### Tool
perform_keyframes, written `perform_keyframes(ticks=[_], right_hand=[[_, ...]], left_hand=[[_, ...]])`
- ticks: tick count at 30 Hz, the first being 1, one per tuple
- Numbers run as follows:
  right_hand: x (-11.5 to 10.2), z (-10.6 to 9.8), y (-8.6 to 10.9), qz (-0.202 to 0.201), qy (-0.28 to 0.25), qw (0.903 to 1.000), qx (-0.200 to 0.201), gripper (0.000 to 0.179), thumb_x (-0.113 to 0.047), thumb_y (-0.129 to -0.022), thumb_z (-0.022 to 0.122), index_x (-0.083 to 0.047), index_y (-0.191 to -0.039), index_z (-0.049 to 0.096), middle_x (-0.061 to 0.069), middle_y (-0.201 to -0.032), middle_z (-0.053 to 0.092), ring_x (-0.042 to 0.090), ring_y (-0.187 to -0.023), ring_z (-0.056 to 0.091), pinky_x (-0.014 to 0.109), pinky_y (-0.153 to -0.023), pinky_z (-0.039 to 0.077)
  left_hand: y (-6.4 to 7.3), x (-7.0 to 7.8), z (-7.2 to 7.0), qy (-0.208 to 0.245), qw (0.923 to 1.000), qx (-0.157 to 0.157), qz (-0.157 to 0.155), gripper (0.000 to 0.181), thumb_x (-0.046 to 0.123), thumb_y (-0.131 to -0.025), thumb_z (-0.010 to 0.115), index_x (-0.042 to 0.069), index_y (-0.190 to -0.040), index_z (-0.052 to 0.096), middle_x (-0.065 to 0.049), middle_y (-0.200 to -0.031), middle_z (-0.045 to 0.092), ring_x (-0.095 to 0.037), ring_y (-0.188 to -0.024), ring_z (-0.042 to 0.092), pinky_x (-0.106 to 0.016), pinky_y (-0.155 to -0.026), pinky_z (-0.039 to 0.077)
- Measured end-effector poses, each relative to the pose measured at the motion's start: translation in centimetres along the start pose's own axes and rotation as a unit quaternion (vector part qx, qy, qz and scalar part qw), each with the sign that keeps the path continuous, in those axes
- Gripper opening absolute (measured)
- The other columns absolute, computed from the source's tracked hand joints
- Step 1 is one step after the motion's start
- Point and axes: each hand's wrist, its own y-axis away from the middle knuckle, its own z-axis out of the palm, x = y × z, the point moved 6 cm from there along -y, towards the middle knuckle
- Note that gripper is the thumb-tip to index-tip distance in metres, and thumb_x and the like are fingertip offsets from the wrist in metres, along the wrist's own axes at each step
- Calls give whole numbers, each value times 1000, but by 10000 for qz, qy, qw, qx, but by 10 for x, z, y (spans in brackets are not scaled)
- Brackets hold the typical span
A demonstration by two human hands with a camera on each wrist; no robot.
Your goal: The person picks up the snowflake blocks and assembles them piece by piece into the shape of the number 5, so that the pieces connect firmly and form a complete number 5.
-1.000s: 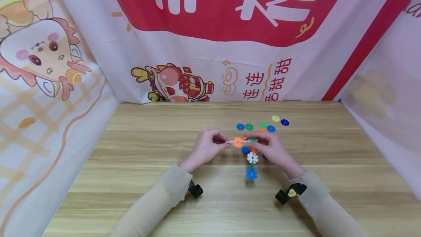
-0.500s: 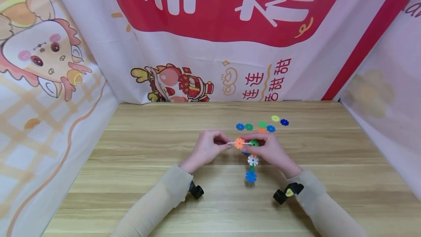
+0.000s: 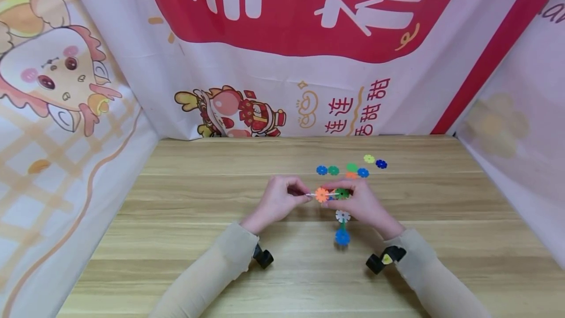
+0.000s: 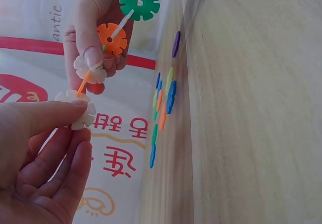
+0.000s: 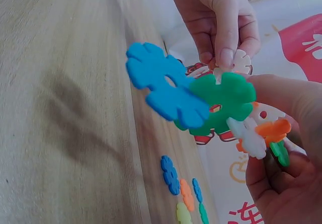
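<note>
My left hand (image 3: 282, 198) pinches a white snowflake disc (image 4: 76, 114) between thumb and fingers. An edge-on orange disc (image 4: 83, 83) joins it to another white disc (image 4: 90, 72), which lies under the right thumb. With thumb and fingers, my right hand (image 3: 366, 202) grips this linked chain of plastic snowflake discs. Along the chain I see a flat orange disc (image 3: 321, 195), a green disc (image 3: 342, 194), a white disc (image 3: 343, 216) and a blue disc (image 3: 342, 237) at the near end. The chain is held above the table; the right fingers hide some joints.
Several loose discs lie flat on the wooden table (image 3: 212, 259) beyond the hands, among them a blue one (image 3: 321, 170), a yellow one (image 3: 369, 159) and a dark blue one (image 3: 381, 164). A purple disc (image 4: 176, 44) lies nearer the right hand. Printed cloth (image 3: 282, 77) hangs behind.
The right hand has shifted slightly left, its fingertips nearer the flat orange disc. The chain's near end dipped and swung a little right. The left hand keeps its pinch, moving slightly.
</note>
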Motion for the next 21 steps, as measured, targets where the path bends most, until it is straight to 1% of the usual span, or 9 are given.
perform_keyframes(ticks=[5,11,15,21], right_hand=[[0,1,-1,-139,112,9998,-34,41,-34,-81,89,-22,-118,77,-5,-118,69,20,-113,58,50,-96,48],[-3,1,0,-320,5,9995,-51,39,-29,-82,88,-16,-117,78,-5,-114,72,19,-107,62,47,-89,53],[-3,1,0,-339,-50,9994,-82,35,-26,-83,88,-18,-115,78,-6,-111,73,19,-104,63,44,-86,56],[-4,2,-1,-451,11,9990,-75,29,-23,-82,88,-20,-110,80,-7,-110,74,18,-103,64,43,-85,57]], left_hand=[[0,1,0,25,10000,18,-1,12,3,-83,85,13,-83,77,8,-81,71,-10,-74,67,-28,-68,58],[1,5,0,-41,9999,-12,151,13,1,-83,84,12,-83,77,7,-82,71,-9,-74,67,-27,-69,58],[1,8,1,-70,9997,-41,237,13,-1,-83,83,10,-83,77,5,-82,72,-9,-74,67,-26,-69,58],[1,9,2,-85,9996,-87,249,12,-1,-84,82,10,-83,77,5,-82,72,-8,-74,67,-27,-68,58]])
